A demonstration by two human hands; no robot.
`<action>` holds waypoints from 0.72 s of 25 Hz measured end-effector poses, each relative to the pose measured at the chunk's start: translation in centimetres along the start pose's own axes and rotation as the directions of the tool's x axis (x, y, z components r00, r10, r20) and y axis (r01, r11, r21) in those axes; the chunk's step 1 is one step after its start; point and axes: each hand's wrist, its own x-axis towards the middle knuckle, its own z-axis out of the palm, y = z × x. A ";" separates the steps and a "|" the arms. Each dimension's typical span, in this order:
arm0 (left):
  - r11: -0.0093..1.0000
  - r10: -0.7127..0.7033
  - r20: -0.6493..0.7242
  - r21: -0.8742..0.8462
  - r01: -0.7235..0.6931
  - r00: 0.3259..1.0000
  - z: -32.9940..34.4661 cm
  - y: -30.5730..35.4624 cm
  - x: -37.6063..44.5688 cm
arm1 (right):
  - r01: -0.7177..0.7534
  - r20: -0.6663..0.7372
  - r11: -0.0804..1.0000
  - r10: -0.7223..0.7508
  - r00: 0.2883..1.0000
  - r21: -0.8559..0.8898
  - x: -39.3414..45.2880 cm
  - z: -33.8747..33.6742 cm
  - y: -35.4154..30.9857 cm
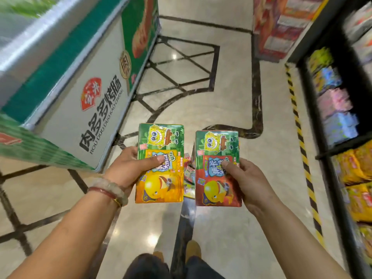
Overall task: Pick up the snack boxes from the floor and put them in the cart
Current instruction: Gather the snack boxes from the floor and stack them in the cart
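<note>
My left hand (128, 168) grips a green and orange snack box (161, 178) by its left edge, thumb across the printed front. My right hand (247, 182) grips a green and red snack box (217, 188) by its right edge, thumb on the front. Both boxes carry a yellow cartoon sponge figure and are held flat, side by side, above the floor. Between and below them, a few more colourful snack boxes (189, 176) lie on the floor, mostly hidden. No cart is in view.
A chest freezer (66, 93) with green and white panels stands to the left. A dark shelf unit (342, 117) with snack bags lines the right, edged by yellow-black floor tape (302, 150). Polished marble floor (201, 101) lies ahead. My shoes (193, 250) show below.
</note>
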 end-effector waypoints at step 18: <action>0.959 -0.049 0.440 0.272 -0.081 0.896 -0.2 7.0 -9.0 | 0.220 -0.475 0.948 -0.087 0.876 0.231 -20.6 6.0 -0.3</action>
